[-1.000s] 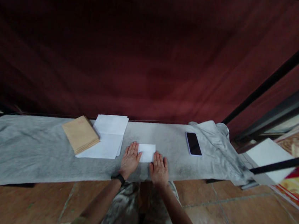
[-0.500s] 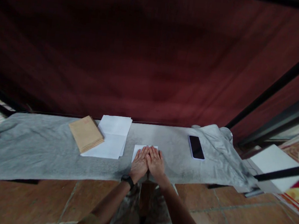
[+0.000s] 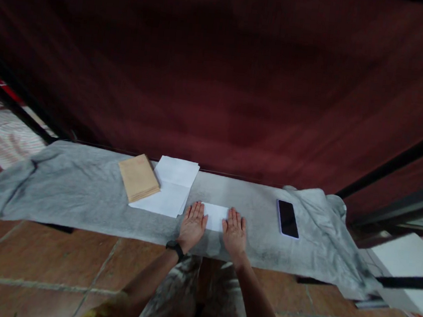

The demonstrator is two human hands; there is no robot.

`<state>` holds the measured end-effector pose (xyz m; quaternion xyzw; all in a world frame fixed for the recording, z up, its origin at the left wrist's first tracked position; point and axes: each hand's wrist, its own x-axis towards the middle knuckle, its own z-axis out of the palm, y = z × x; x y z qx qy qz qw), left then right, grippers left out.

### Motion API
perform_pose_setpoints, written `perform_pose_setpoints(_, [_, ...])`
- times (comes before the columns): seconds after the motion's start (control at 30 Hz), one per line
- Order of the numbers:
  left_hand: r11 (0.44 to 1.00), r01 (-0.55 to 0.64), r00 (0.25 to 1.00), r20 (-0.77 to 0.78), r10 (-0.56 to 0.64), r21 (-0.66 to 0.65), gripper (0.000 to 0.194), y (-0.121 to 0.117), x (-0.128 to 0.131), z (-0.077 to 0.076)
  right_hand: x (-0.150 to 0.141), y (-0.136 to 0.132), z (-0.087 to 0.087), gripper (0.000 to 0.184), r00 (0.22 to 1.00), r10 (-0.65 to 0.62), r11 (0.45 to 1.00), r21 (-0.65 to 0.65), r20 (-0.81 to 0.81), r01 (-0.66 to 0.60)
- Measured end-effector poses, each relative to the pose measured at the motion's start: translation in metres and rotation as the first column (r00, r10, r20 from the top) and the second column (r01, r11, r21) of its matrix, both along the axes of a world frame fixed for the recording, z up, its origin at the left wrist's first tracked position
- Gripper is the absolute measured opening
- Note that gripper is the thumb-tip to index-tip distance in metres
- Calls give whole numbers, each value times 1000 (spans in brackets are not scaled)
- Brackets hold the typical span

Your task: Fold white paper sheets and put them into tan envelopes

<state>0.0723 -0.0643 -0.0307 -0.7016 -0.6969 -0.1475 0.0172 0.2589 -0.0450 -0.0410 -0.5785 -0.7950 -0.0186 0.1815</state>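
A small folded sheet of white paper (image 3: 215, 217) lies flat on the grey cloth in front of me. My left hand (image 3: 193, 225) rests flat on its left end, fingers stretched out and pointing away from me. On the right end lies my right hand (image 3: 234, 232), also flat with its fingers extended. The middle of the paper shows between the two hands; its ends are partly covered by them. A dark watch (image 3: 175, 249) circles my left wrist.
Larger white sheets (image 3: 173, 187) lie left of my hands, partly under a stack of brown envelopes (image 3: 139, 177). A phone (image 3: 288, 219) with a dark screen is to the right. Grey cloth (image 3: 90, 191) covers the narrow bench, with a dark red surface (image 3: 217, 103) behind it.
My hands have slid apart from the middle of the paper to its two ends, uncovering its centre. The camera view has tilted and shifted slightly.
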Motion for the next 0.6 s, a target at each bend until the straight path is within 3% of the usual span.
perform_pose_setpoints(0.07, [1000, 23, 1000, 21, -23, 4, 57, 3, 15, 4, 0, 0, -1, 52, 1000, 9, 1000, 4, 0, -9])
perform_pose_setpoints(0.2, [981, 196, 979, 60, -195, -1, 54, 13, 49, 6, 1, 0, -6, 52, 999, 31, 1000, -4, 21, -30])
perform_pose_setpoints(0.3, [973, 231, 971, 72, -229, -22, 54, 17, 62, 3, 3, -1, -9, 54, 999, 21, 1000, -8, 41, -21])
perform_pose_setpoints(0.4, [977, 213, 975, 66, -212, -10, 57, 16, 57, 0, 3, 0, -9, 54, 999, 24, 1000, -8, 44, -24])
perform_pose_setpoints(0.6, [990, 137, 990, 40, -137, -12, 61, 9, 21, 1, 0, 0, -2, 54, 999, 9, 1000, -11, 33, -8])
